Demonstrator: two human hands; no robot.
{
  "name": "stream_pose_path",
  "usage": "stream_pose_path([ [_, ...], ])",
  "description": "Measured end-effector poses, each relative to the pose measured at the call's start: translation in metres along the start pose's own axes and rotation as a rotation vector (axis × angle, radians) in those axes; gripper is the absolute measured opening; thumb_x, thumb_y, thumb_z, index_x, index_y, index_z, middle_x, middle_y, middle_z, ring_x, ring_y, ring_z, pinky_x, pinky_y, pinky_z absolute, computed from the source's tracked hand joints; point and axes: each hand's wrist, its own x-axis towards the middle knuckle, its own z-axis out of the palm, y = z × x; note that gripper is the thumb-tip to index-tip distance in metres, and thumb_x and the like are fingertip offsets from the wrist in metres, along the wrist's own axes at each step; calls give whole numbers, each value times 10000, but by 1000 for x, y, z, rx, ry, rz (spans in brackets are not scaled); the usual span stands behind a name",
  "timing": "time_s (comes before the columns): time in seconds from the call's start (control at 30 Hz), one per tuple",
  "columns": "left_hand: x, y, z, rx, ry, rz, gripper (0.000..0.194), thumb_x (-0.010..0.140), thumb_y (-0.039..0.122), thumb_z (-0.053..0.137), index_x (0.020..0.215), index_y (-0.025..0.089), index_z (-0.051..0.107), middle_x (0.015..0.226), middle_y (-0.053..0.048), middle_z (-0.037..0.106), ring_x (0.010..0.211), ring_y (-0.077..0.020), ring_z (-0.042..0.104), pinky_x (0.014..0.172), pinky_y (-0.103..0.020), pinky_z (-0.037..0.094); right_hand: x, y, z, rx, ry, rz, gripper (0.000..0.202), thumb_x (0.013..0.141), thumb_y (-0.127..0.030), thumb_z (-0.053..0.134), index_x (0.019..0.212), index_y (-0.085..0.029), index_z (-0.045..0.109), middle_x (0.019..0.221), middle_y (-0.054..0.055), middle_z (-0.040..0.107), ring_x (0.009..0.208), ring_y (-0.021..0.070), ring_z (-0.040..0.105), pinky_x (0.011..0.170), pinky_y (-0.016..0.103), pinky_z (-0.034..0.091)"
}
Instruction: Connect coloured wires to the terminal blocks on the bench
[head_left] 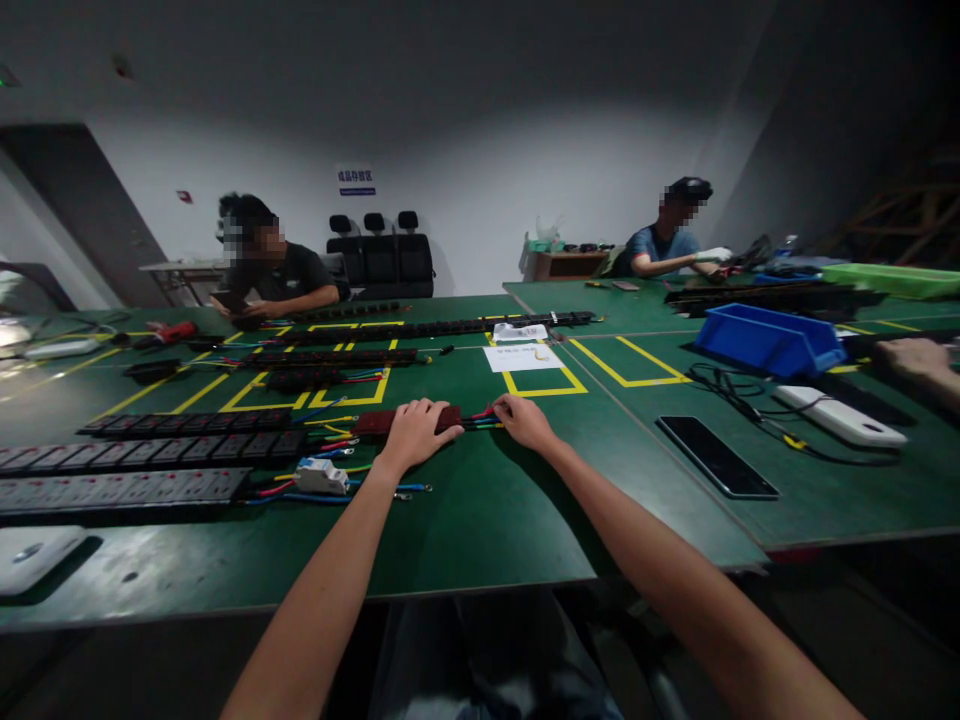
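A dark red block point(375, 424) lies on the green table point(465, 520) in front of me. My left hand point(420, 433) rests on top of it, palm down, with the fingers over its far edge and the thumb toward its right end. Red, blue and green wires point(478, 421) come out of the block's right end. At those wires my right hand point(521, 418) has its thumb and fingers pinched together on the wire ends. More coloured wires leave the block's left side, near a white breaker point(322, 475).
Long socket strips point(127, 490) lie at the left. On the right are a phone point(716, 455), a white power bank point(840, 415), black cables and a blue bin point(769, 338). Two people sit across the table; another person's hand point(919, 360) rests at the far right.
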Motion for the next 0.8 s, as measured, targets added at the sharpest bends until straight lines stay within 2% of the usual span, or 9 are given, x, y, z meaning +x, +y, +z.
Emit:
stream_pose_path([
  [0.8, -1, -1, 1, -23, 4, 2, 703, 973, 729, 392, 1393, 199, 583, 1247, -141, 657, 1148, -311, 591, 977, -437, 417, -2, -1, -1, -6, -22, 9, 190, 1013, -290, 516, 1042, -217, 690, 1024, 58, 734, 892, 189, 634, 694, 255, 363],
])
